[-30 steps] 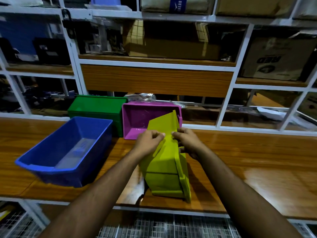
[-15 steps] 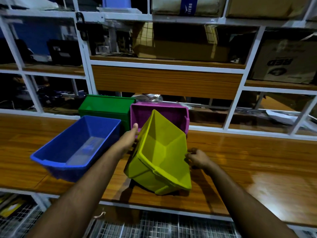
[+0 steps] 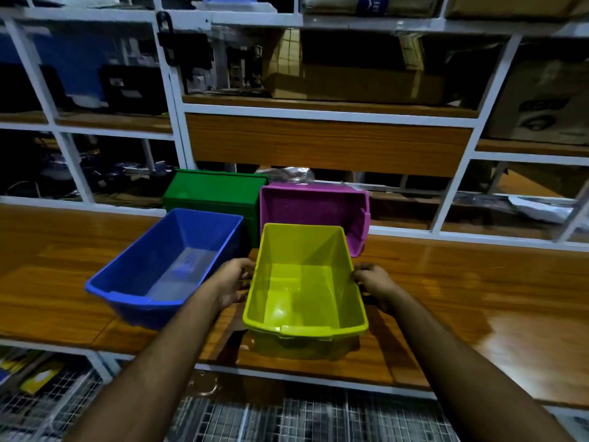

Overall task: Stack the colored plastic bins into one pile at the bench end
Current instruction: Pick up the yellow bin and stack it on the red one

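A yellow-green bin (image 3: 304, 291) stands upright, mouth up, near the front edge of the wooden bench (image 3: 478, 298). My left hand (image 3: 231, 280) grips its left wall and my right hand (image 3: 371, 280) grips its right wall. To its left a blue bin (image 3: 169, 266) sits open side up, angled on the bench. Behind them a green bin (image 3: 213, 194) lies with its base toward me, and a purple bin (image 3: 314, 207) is tipped with its opening facing me.
White metal shelving (image 3: 177, 122) with cardboard boxes (image 3: 357, 81) and equipment rises behind the bench. A wooden panel (image 3: 328, 143) hangs above the bins. A wire mesh rack (image 3: 287, 419) lies below the bench's front edge. Bare bench surface stretches to the right.
The yellow-green bin has been turned from lying on its side, through a tilt, to upright with its mouth up. Both hands have shifted to its side walls.
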Available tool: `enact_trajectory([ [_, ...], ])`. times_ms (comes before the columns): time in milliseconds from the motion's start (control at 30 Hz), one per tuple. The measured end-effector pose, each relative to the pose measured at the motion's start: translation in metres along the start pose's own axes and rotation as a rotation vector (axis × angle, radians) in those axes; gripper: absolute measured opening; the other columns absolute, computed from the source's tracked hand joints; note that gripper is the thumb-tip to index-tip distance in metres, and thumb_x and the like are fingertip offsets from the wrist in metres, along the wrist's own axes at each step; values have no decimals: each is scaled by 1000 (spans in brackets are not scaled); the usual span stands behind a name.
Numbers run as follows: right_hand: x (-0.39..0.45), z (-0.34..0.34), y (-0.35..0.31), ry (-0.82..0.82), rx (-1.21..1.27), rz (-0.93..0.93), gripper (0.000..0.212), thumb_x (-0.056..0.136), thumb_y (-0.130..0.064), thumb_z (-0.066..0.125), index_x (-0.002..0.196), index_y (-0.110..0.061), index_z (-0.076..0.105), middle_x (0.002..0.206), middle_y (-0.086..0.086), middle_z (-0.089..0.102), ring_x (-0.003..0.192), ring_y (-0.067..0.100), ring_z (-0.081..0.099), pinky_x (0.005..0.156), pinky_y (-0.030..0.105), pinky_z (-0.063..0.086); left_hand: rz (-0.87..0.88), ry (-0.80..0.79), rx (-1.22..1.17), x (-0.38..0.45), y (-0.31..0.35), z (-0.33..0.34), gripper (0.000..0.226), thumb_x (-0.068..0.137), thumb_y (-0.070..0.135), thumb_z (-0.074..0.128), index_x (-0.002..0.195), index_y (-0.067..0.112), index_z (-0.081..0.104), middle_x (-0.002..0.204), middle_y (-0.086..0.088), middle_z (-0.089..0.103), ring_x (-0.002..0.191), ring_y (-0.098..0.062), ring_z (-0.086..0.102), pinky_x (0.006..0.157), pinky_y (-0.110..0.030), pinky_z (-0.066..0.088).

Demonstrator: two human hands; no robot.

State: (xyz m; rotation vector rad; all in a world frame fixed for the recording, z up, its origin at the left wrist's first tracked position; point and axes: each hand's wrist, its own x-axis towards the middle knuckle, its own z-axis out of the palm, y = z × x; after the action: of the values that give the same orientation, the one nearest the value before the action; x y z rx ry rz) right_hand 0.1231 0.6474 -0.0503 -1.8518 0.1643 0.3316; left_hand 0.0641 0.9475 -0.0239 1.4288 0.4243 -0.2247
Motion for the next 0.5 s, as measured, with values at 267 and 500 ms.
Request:
enact_trajectory([
  [267,-28,-33,23,130,132,47,14,88,-3,55,87,-12,66,77,8,65,63,22,56,54,25,33,-4,-278,88,23,-7,21,32,84,1,44,95,15,71,80,1,65,70,-11,54,63,-28,46],
  [500,-106,-127,79,286,316,79,16,91,-10,52,98,-20,63,78,0,64,62,14,58,58,23,38,-55,-544,144,15,-25,134,41,85,-5,41,115,12,65,89,-3,67,70,-10,60,56,-23,55],
])
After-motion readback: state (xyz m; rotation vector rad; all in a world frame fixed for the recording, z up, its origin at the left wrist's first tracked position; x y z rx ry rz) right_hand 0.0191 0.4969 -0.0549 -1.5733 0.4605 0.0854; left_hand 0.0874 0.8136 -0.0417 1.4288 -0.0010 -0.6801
